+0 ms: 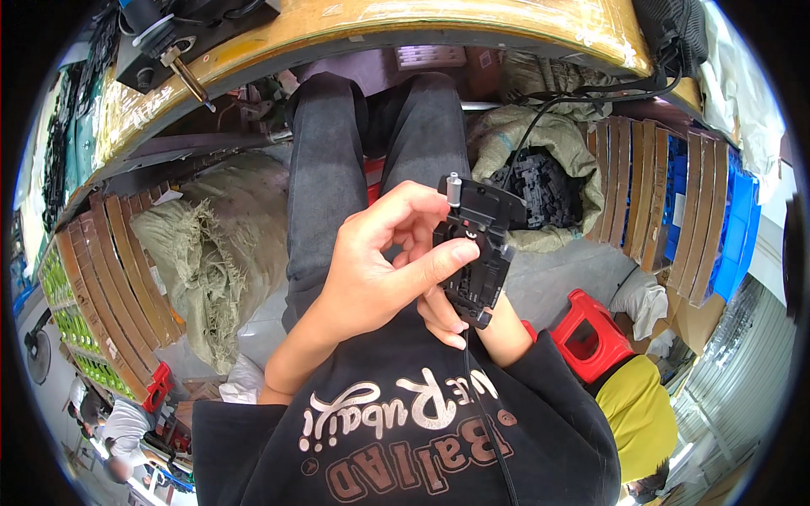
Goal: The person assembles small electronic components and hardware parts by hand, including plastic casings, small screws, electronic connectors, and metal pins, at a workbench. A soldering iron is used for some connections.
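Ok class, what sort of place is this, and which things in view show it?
Probably a small factory or assembly workshop: there's a wooden-topped workbench, an open woven sack of black plastic parts, and stacked brown cardboard.

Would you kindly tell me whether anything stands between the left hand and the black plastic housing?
Nothing visible does: the left hand has its thumb on the black plastic housing, and the right hand shows lower down, clear of that thumb.
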`<action>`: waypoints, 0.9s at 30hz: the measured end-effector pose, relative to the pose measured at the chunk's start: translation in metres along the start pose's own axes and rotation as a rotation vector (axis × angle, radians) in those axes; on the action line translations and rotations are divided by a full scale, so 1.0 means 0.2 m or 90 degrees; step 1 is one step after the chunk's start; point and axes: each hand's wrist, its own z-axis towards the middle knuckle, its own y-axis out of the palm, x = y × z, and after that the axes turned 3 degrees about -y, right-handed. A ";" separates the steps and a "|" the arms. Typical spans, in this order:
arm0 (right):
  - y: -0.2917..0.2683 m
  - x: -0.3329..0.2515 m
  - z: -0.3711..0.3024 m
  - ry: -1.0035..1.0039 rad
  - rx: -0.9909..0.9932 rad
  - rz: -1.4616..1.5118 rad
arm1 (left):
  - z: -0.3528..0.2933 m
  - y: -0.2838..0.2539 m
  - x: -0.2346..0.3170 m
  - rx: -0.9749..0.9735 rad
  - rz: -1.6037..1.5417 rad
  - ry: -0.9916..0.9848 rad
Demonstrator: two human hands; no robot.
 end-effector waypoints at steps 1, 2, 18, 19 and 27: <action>-0.01 0.01 0.01 0.009 -0.061 -0.006 | -0.01 0.00 0.01 -0.010 -0.006 0.005; 0.01 0.00 0.00 0.008 -0.060 -0.004 | -0.01 0.00 0.01 -0.021 -0.013 0.011; 0.41 -0.10 0.06 -0.471 0.269 -0.793 | -0.06 -0.02 0.01 0.005 -0.002 0.099; 0.40 -0.09 0.06 -0.486 0.253 -0.788 | -0.06 -0.02 0.02 0.009 0.004 0.085; 0.38 -0.11 0.05 -0.489 0.199 -0.821 | -0.06 -0.02 0.01 0.011 0.006 0.070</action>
